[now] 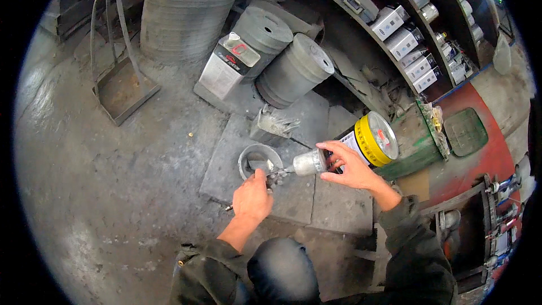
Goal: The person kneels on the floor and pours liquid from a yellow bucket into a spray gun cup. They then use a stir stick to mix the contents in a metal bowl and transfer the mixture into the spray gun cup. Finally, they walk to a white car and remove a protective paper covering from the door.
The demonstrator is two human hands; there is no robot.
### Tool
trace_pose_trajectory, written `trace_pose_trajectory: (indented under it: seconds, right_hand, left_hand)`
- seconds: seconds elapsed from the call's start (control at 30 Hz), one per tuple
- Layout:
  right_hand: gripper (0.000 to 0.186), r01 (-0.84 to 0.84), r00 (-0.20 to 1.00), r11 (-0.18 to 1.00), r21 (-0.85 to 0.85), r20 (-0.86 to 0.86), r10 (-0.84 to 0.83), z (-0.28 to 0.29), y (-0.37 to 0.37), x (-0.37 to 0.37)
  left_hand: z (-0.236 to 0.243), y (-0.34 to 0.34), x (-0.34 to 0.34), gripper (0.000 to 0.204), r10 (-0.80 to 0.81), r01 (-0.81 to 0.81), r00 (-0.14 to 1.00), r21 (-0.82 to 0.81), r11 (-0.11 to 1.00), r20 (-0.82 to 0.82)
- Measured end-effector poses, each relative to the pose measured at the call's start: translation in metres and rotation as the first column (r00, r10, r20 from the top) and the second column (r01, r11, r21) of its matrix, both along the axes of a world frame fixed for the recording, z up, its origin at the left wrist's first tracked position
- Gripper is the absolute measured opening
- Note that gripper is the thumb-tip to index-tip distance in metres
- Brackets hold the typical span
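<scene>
My left hand (252, 199) is closed around the handle of a metal spray gun (276, 177), most of which its fingers hide. The gun's silvery cup (307, 163) lies sideways, pointing right. At the cup's far end, my right hand (351, 166) grips it between thumb and fingers. Below the gun, just beyond my left hand, an open grey round pot (244, 164) stands on the slabs; something flat and pale shows inside it. What the pot holds is otherwise hard to make out.
A yellow-banded drum (377, 139) stands close to my right hand. Behind the pot are a paint-crusted box (270, 127), a rectangular metal can (226, 70) and grey drums (296, 70). A long-handled dustpan (121, 93) sits left. Shelves (389, 22) and a green container (415, 141) line the right.
</scene>
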State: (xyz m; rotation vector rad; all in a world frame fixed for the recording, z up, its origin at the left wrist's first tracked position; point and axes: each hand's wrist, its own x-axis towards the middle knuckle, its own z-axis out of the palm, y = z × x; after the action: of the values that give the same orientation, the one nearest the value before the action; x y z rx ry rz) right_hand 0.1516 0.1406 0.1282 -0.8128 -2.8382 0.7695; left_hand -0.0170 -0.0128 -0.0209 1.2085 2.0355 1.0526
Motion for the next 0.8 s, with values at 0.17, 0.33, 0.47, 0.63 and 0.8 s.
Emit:
trace_pose_trajectory:
  seconds: [0.17, 0.33, 0.47, 0.63, 0.8]
  right_hand:
    - [0.068, 0.19, 0.98, 0.973, -0.129, 0.085, -0.18, -0.001, 0.013, 0.007]
    - [0.066, 0.095, 0.991, 0.993, -0.065, 0.103, -0.088, 0.003, 0.001, 0.007]
    - [0.068, 0.227, 0.973, 0.95, -0.216, -0.001, -0.233, -0.004, 0.014, 0.013]
    - [0.076, 0.002, 1.0, 1.0, 0.024, 0.011, -0.002, -0.009, 0.006, 0.014]
    - [0.076, 0.177, 0.98, 0.984, -0.02, 0.1, -0.174, -0.016, 0.006, 0.015]
  left_hand:
    - [0.002, 0.0, 0.0, 0.023, -0.023, 0.023, 1.0, 0.003, 1.0, -0.006]
    - [0.004, 0.001, 0.003, 0.022, -0.03, 0.03, 0.999, -0.021, 0.999, -0.027]
    - [0.007, -0.001, 0.0, 0.022, -0.045, 0.043, 0.998, -0.048, 0.998, -0.045]
    - [0.005, 0.001, 0.004, 0.025, -0.02, 0.019, 0.999, -0.024, 1.0, -0.045]
    - [-0.003, 0.002, 0.008, 0.027, -0.053, 0.05, 0.998, -0.061, 0.997, -0.038]
